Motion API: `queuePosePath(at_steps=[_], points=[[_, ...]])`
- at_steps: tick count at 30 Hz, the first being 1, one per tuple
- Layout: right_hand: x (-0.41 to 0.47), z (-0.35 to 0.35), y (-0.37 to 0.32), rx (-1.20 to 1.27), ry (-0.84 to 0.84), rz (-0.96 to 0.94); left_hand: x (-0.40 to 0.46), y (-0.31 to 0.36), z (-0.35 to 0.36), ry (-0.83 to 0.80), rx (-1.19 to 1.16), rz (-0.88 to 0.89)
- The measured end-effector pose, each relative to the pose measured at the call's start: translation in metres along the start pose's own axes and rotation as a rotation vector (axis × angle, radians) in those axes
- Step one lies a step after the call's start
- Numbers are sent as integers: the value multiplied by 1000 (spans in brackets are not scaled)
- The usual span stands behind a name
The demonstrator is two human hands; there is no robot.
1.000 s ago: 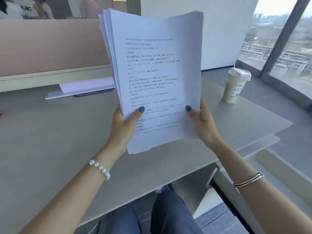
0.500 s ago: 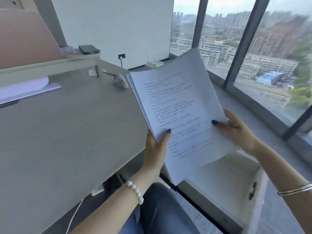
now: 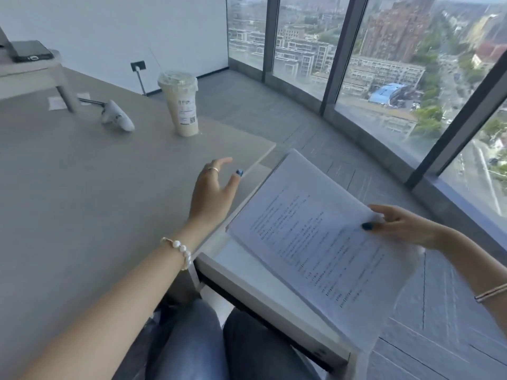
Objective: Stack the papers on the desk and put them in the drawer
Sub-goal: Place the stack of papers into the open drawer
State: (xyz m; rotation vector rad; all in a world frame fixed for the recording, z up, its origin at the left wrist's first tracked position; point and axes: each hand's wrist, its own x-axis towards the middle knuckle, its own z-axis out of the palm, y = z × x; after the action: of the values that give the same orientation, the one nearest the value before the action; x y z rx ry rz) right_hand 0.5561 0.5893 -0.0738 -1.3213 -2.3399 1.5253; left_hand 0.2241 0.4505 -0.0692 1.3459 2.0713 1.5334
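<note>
A stack of printed white papers [image 3: 310, 242] hangs tilted over the open white drawer [image 3: 247, 281] to the right of the grey desk [image 3: 82, 201]. My right hand [image 3: 403, 229] grips the stack at its right edge, thumb on top. My left hand [image 3: 214, 187] hovers over the desk's right edge beside the stack, fingers spread, holding nothing. The papers hide most of the drawer's inside.
A plastic cup with a pale drink [image 3: 182, 104] stands near the desk's far right edge. A small white device [image 3: 118, 116] lies left of it, beside a raised shelf [image 3: 33, 75] carrying a dark gadget [image 3: 28, 52]. Floor-to-ceiling windows run along the right. My knees sit below the drawer.
My left hand has let go of the papers and opened over the desk edge. My right hand alone has carried the stack down and right over the drawer.
</note>
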Motion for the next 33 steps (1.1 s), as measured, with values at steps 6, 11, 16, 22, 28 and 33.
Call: queuePosePath(at_steps=[6, 11, 16, 22, 28, 33], points=[[45, 14, 13, -74, -141, 157, 71, -20, 4, -390, 187, 18], [81, 37, 17, -257, -208, 225, 88, -44, 17, -468, 198, -22], [107, 54, 28, -419, -260, 250, 90, -55, 20, -451, 201, -25], [125, 76, 50, -524, -225, 263, 88, -54, 20, -450, 170, -41], [129, 89, 62, -552, -177, 315, 87, -53, 21, -448, 145, -50], [123, 95, 65, -631, -70, 277, 85, -50, 21, -449, 160, -33]])
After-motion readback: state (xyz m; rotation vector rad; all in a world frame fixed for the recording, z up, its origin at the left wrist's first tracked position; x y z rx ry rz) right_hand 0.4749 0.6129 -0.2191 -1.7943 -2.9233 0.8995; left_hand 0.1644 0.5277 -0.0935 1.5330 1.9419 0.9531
